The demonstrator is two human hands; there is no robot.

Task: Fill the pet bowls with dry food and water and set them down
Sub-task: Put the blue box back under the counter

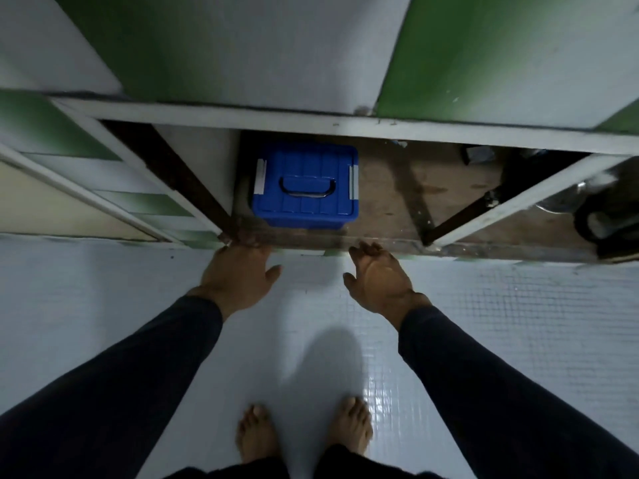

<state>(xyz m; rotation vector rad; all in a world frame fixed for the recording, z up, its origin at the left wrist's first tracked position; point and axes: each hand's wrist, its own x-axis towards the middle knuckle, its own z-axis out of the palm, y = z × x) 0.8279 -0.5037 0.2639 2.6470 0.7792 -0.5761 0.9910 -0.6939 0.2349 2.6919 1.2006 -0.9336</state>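
A blue plastic storage box (304, 184) with a lid, a carry handle and pale side clips sits on the floor of an open low cabinet (397, 198). My left hand (238, 274) is stretched forward, its fingertips at the cabinet's front sill just below the box's left corner. Just short of that sill, below the box's right corner, my right hand (377, 274) hovers with its fingers relaxed. Both hands are empty. No pet bowls are in view.
Both cabinet doors stand open, the left door (114, 188) and the right door (518, 198). Dark objects (608, 216) sit at the cabinet's right end. A white counter edge (311, 122) overhangs the cabinet. My bare feet (304, 433) stand on white tiled floor.
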